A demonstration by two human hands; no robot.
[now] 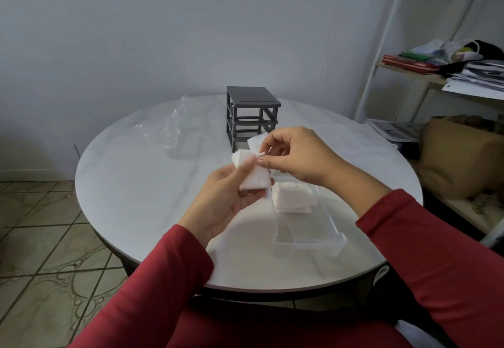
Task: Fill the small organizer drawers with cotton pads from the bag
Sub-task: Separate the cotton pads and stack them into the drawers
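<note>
My left hand (223, 197) holds a stack of white cotton pads (252, 174) above the table. My right hand (297, 155) pinches a pad (257, 140) at the top of that stack. Just below and to the right lies a clear plastic drawer (308, 234) on the table, with a pile of cotton pads (293, 197) in its far end. The dark grey organizer frame (251, 114) stands behind my hands, its slots without drawers. A clear plastic bag (177, 127) lies crumpled to the left of the frame.
The round white table (136, 197) has a tiled floor on its left. A white shelf rack (409, 75) with papers and clutter stands at the right, with a brown bag (461, 157) below it near the table's edge.
</note>
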